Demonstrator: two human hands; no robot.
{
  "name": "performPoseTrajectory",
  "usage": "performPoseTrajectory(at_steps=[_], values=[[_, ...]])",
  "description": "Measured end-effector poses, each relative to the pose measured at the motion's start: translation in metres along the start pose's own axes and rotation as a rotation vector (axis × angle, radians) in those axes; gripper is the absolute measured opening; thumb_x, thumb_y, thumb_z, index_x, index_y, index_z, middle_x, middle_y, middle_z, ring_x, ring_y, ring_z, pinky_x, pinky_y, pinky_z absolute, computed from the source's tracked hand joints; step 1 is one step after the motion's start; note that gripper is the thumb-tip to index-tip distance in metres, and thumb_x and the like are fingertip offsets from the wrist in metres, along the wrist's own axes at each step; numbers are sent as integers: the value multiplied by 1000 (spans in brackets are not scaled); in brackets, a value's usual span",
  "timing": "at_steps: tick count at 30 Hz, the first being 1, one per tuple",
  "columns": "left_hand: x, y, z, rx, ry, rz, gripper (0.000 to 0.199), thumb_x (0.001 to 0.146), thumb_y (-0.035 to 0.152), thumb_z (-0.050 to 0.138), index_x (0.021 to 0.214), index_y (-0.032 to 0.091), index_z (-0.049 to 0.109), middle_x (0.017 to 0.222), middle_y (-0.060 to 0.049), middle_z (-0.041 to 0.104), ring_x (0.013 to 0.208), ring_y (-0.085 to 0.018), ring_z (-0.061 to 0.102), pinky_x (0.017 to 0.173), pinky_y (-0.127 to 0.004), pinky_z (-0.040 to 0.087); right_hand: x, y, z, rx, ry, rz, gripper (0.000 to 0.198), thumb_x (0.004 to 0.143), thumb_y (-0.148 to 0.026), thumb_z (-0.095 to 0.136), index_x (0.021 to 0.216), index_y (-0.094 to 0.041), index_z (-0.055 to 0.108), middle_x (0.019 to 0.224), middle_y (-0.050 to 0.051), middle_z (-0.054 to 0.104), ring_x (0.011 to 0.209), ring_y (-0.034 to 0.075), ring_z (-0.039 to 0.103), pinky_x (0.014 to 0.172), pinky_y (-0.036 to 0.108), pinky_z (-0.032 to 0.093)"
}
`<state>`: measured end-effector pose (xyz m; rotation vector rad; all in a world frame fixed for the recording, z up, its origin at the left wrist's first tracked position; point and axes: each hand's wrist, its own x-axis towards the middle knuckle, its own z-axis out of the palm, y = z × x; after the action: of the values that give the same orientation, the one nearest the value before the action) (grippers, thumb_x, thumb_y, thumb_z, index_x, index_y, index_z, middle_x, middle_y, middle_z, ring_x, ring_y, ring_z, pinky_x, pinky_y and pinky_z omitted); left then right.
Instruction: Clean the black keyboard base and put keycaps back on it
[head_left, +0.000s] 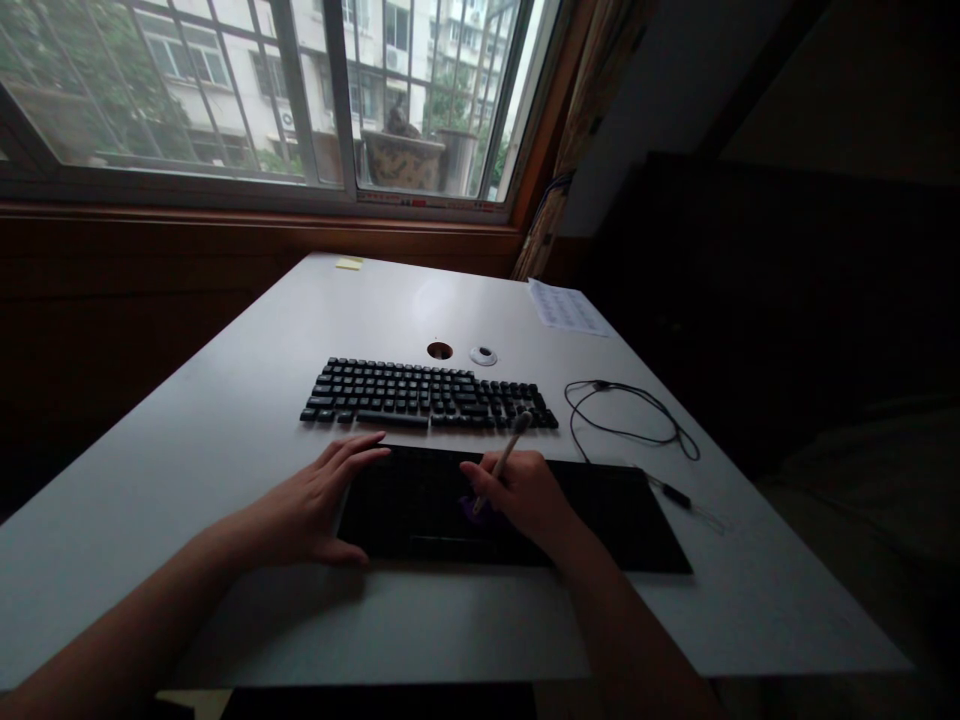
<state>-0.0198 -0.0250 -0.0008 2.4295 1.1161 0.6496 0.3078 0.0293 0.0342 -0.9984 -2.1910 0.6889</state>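
Note:
A long, flat black keyboard base lies on the white desk in front of me. My left hand spans its left end, fingers at the far edge and thumb at the near edge. Wrapped round a pale stick with a dark upper end, my right hand is over the middle of the base. A small purple thing shows at the stick's lower end; what it is I cannot make out. Just beyond the base, black keycaps sit in keyboard-like rows, with the desk's white showing between some.
A looped black cable lies to the right, its thicker black part beside the base. Farther back are a round desk hole, a white ring-shaped piece, printed paper and a yellow note. A barred window stands beyond.

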Motion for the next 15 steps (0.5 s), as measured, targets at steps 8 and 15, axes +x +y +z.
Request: performPoseTrajectory(at_steps=[8, 15], values=[[1, 2, -1, 21, -5, 17, 114, 71, 55, 89, 161, 30, 23, 166, -19, 26, 147, -45, 33, 113, -71, 40, 0, 0, 4, 57, -33, 24, 54, 98, -60, 60, 67, -17, 70, 56, 0, 66, 50, 10, 59, 54, 24, 42], [1, 2, -1, 6, 8, 16, 113, 71, 55, 90, 160, 31, 26, 165, -18, 28, 147, -44, 35, 114, -70, 39, -1, -2, 3, 159, 49, 84, 53, 93, -63, 64, 68, -17, 70, 59, 1, 66, 50, 11, 58, 50, 24, 42]])
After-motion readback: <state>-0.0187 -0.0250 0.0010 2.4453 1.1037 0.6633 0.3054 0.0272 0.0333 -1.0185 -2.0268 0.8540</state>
